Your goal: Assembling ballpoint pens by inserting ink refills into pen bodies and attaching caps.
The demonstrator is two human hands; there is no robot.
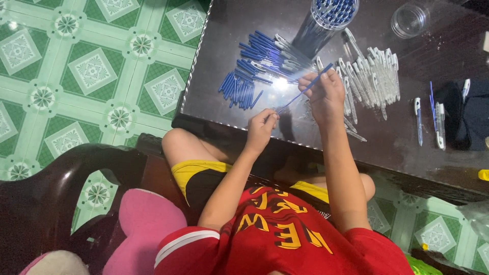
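Observation:
My left hand pinches the lower tip of a thin blue pen refill. My right hand grips the same refill near its upper end. The refill slants up to the right above a dark glass table. A heap of blue pen parts lies just left of my hands. A row of clear and white pen barrels lies just to the right of my right hand.
A tall clear cup full of blue pens stands at the back. A clear round lid sits at the far right. Loose white pens and a dark cloth lie right. A dark wooden chair and pink cushion are beside me.

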